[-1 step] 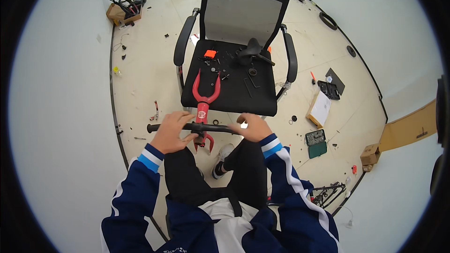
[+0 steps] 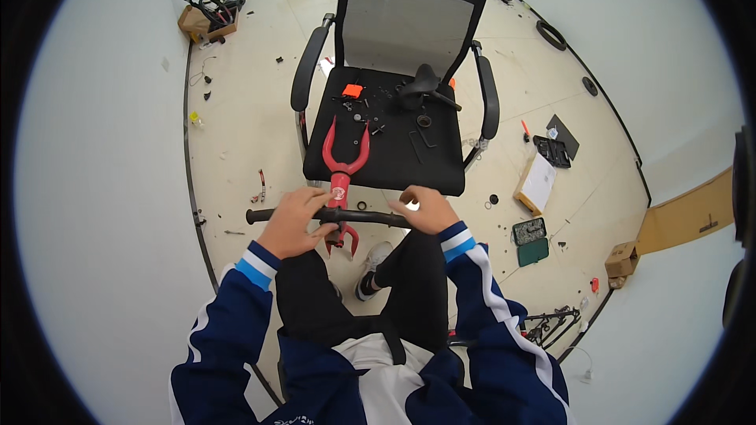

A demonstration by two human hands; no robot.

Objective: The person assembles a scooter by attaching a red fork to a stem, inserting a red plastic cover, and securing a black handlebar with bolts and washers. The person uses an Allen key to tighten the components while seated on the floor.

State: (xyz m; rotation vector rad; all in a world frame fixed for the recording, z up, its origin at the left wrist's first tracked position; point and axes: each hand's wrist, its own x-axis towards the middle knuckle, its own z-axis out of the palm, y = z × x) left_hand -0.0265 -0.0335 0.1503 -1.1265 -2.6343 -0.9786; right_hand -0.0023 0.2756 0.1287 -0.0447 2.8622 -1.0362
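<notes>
A black handlebar (image 2: 368, 217) lies crosswise above my knees, over the steerer end of a red bicycle fork (image 2: 339, 181). The fork's two prongs rest on the seat of a black office chair (image 2: 386, 165). My left hand (image 2: 291, 223) is closed around the bar near its middle, thumb on the near side and fingers on the far side. At the bar's right end, my right hand (image 2: 429, 210) curves loosely with thumb and index finger apart. It hides the tip of the bar. Below the bar hang smaller red prongs (image 2: 352, 240).
On the seat lie a black saddle with its post (image 2: 421, 88), an orange piece (image 2: 352, 91), hex keys (image 2: 421, 145) and small hardware. Toolboxes (image 2: 531, 242), a flat box (image 2: 535, 183), a carton (image 2: 622, 260) and bike parts lie on the floor. Chair armrests (image 2: 488, 93) rise at both sides.
My right hand has shifted slightly up and right, baring a little more of the handlebar. The left hand and the fork have barely moved.
</notes>
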